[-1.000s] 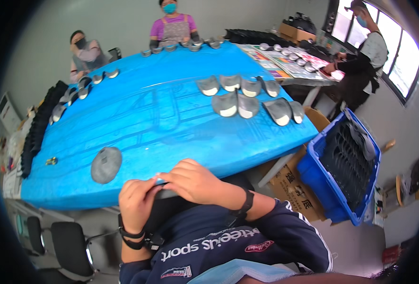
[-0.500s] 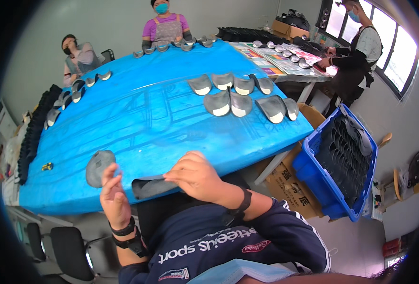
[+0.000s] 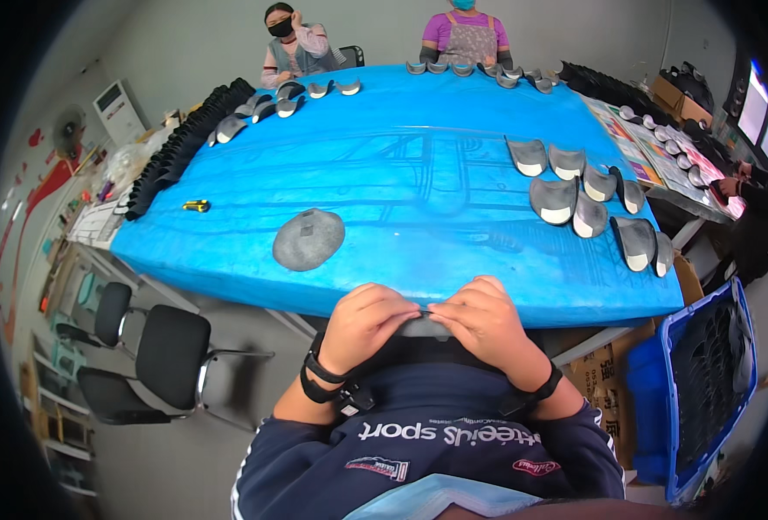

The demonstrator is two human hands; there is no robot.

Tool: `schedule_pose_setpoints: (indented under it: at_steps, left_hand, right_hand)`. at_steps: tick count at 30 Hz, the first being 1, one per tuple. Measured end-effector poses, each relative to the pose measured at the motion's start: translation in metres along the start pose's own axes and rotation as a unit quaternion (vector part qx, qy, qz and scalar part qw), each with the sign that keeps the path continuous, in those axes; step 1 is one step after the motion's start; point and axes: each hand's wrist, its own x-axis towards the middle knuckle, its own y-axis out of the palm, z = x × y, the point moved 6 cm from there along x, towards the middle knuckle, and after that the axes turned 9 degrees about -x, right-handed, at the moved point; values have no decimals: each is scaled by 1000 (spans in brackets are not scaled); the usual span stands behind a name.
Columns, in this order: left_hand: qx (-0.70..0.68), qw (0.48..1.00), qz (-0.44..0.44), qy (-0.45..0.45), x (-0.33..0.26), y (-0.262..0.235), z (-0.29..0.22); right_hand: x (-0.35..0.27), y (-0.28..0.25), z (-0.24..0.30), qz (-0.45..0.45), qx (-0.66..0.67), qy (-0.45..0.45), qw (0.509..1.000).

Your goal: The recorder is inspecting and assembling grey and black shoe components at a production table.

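Note:
At the table's front edge, my left hand [image 3: 365,326] and my right hand [image 3: 486,322] meet almost tip to tip. Both pinch the upper edge of a dark grey felt-like pad [image 3: 425,328], whose lower part hangs towards me and is partly covered by my fingers. Left of and beyond my hands, a flat grey oval pad [image 3: 309,241] with a small darker square mark lies on the blue-covered table [image 3: 384,199]. To the right sit several curved grey pads [image 3: 553,201] with white patches, some overlapping in pairs.
A small yellow-and-black tool [image 3: 196,205] lies at the left. Dark stacked pieces [image 3: 185,143] line the left edge. A blue crate [image 3: 672,407] of dark pieces stands right of the table, and black chairs [image 3: 172,355] stand left. Co-workers sit across the table; another's hands show far right.
The view has swung left. My left hand, before raised with fingers apart, now pinches the pad's edge beside my right hand. The pad is now held up closer to me.

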Motion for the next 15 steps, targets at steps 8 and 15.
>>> schedule_pose_setpoints:
  at_steps: [8,15]
  left_hand:
    - [-18,991,-117,-61,-11,-28,3]
    - [-60,968,-234,-72,-29,-31,7]
  right_hand:
    - [-3,-47,-38,-110,215,144,960]
    - [-27,-8,-35,4,450,290,845]
